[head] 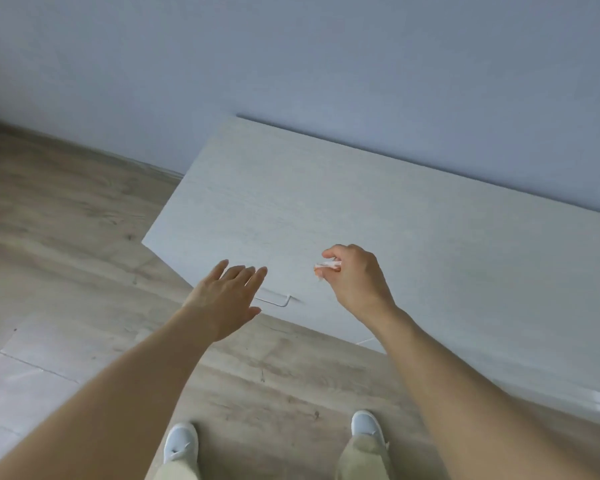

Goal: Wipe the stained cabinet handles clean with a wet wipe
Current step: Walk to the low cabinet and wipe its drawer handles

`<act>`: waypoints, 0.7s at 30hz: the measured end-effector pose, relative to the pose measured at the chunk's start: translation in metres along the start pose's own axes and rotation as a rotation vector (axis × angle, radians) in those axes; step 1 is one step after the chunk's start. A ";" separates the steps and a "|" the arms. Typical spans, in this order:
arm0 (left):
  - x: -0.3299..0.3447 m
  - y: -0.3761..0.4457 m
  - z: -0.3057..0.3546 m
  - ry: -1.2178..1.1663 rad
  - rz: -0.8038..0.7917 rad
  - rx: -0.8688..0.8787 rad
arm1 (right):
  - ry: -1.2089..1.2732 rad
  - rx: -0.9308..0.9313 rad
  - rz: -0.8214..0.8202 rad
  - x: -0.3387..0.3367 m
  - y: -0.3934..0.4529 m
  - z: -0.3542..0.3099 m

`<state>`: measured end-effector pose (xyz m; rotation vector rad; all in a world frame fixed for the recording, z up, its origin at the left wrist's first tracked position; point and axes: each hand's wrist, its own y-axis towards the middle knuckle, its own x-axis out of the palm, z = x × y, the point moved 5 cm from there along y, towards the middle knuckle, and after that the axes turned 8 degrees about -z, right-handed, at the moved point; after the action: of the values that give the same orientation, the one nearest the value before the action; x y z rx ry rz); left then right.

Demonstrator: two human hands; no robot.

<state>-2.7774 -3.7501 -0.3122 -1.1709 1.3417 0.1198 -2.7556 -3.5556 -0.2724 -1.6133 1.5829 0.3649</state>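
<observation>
Person stands at a low white cabinet set against the wall, looking down over its top. Right hand is above the cabinet top near the front edge, fingers curled, pinching a small crumpled wet wipe; wipe looks pinkish, too blurry to say more. Left hand is flat, fingers straight and spread a bit, holding nothing, hovering over the front-left corner area of the cabinet.

Handle, a thin white bar, sits on the cabinet front just under the front edge; its left part is hidden behind left hand. A 2nd thin white bit shows further right along the front, prob another handle, can't confirm. Stains not visible at this res.

Step, as judged: approach, wipe in hand but not yet on any handle. Next move needs right hand to drop below the front edge and bring the wipe onto the bar, then rub along its length; left hand likely steadies the cabinet. Shoes and wood floor below.
</observation>
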 end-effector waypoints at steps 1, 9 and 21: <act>0.012 -0.002 -0.003 0.027 -0.003 0.020 | 0.035 0.029 0.013 0.012 -0.005 0.002; 0.078 0.001 -0.044 0.069 0.064 0.029 | 0.113 0.138 0.101 0.085 -0.025 0.020; 0.200 0.134 -0.021 -0.102 0.826 -0.100 | 0.436 -0.108 0.688 0.201 0.033 0.127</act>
<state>-2.8186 -3.8079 -0.5436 -0.6133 1.6659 0.8340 -2.7106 -3.5989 -0.5037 -1.2269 2.4867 0.4802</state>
